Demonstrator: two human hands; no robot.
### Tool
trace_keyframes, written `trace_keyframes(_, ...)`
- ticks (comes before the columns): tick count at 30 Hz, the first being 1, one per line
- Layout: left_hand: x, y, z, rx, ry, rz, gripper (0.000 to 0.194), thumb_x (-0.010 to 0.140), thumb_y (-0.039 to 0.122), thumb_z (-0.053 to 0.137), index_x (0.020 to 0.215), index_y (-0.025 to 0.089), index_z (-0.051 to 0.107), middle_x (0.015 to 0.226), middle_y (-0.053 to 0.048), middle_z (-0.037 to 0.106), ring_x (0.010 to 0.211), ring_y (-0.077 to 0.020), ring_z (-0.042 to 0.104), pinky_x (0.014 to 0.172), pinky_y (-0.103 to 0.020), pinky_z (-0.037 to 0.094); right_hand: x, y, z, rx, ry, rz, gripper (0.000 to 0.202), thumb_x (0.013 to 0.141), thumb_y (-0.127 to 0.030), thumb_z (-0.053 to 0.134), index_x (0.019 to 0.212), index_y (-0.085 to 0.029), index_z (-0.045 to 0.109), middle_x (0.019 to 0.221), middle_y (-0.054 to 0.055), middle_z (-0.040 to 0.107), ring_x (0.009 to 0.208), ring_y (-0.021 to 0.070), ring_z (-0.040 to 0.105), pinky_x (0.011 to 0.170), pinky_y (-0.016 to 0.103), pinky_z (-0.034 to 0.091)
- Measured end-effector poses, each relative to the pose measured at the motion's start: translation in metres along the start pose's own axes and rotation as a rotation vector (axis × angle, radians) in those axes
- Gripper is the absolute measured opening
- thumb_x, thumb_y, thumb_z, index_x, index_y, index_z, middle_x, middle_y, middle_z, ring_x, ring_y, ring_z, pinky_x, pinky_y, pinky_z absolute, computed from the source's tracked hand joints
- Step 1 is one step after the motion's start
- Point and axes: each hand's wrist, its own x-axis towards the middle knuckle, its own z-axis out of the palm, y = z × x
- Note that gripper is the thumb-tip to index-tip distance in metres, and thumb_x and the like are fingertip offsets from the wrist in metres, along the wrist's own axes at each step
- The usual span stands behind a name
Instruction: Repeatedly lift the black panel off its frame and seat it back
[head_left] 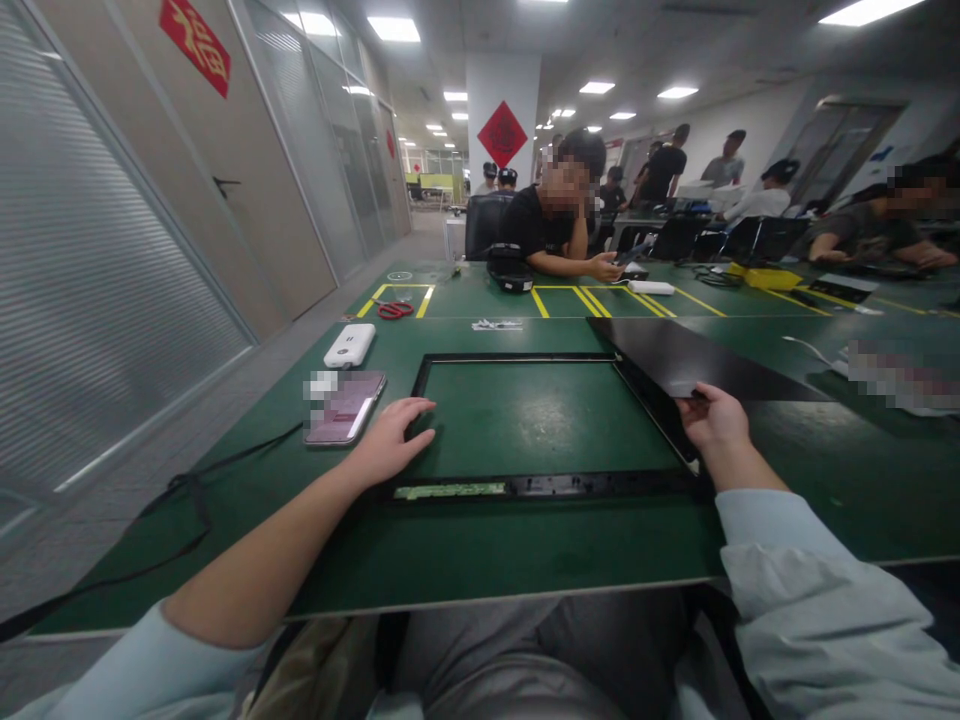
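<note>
A thin black rectangular frame (pixel 600 486) lies flat on the green tabletop, with a green circuit-board strip (pixel 450 491) along its near side. My left hand (pixel 390 438) rests at the frame's left side, fingers stretched out and thumb apart, hiding part of that edge. A dark, glossy flat panel (pixel 697 360) is at the frame's right side, its left part overlapping the frame's right edge. My right hand (pixel 716 425) pinches the near edge of this panel between thumb and fingers. The fingers under the panel are partly hidden.
Left of the frame lie a phone (pixel 346 408), a white power bank (pixel 350 345) and a black strap (pixel 191 485). Red-handled scissors (pixel 395 310) and small pieces (pixel 496 325) lie farther back. Across the table a person (pixel 551 225) sits holding a phone.
</note>
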Motion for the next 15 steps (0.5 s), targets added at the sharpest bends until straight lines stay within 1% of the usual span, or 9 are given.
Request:
trace_keyframes(3,0.0,-0.002,0.001,-0.007,0.006,0.005,0.047,0.087,0.046,0.057,0.126,0.02,0.066,0.138,-0.015,0.064,0.13,-0.0347,0.057,0.113,-0.055,0.041,-0.004,-0.003,0.001,-0.011,-0.02,-0.012,0.021,0.077,0.002,0.052,0.078,-0.019,0.058,0.067,-0.001,0.066,0.057,0.0112,0.066,0.052,0.018,0.058)
trace_keyframes(6,0.001,-0.002,0.002,-0.014,0.009,0.008,0.047,0.087,0.046,0.057,0.126,0.02,0.066,0.138,-0.015,0.064,0.13,-0.0348,0.056,0.113,-0.055,0.041,-0.009,-0.005,0.003,-0.043,-0.03,0.015,0.021,0.073,0.001,0.052,0.075,-0.019,0.057,0.061,-0.002,0.062,0.052,0.011,0.062,0.044,0.017,0.053)
trace_keyframes(8,0.001,-0.003,0.003,-0.013,0.003,0.007,0.049,0.088,0.046,0.057,0.127,0.019,0.065,0.138,-0.016,0.063,0.131,-0.0348,0.056,0.113,-0.055,0.041,-0.012,-0.005,0.005,-0.065,-0.051,0.032,0.022,0.07,0.001,0.052,0.075,-0.02,0.057,0.06,-0.002,0.061,0.051,0.0114,0.061,0.041,0.017,0.051)
trace_keyframes(12,0.002,-0.003,0.004,-0.005,-0.004,0.002,0.05,0.088,0.047,0.056,0.129,0.019,0.064,0.139,-0.016,0.062,0.131,-0.0348,0.055,0.114,-0.055,0.04,-0.016,-0.002,0.007,-0.099,-0.135,0.06,0.025,0.065,0.0,0.053,0.079,-0.02,0.059,0.068,0.001,0.067,0.056,0.014,0.064,0.047,0.022,0.057)
trace_keyframes(15,0.003,-0.004,0.005,-0.007,0.009,0.014,0.049,0.087,0.046,0.057,0.128,0.02,0.064,0.138,-0.016,0.063,0.13,-0.0352,0.056,0.113,-0.056,0.041,-0.015,0.0,0.005,-0.138,-0.168,0.074,0.027,0.061,-0.002,0.055,0.082,-0.019,0.06,0.07,0.003,0.068,0.06,0.017,0.067,0.053,0.028,0.061)
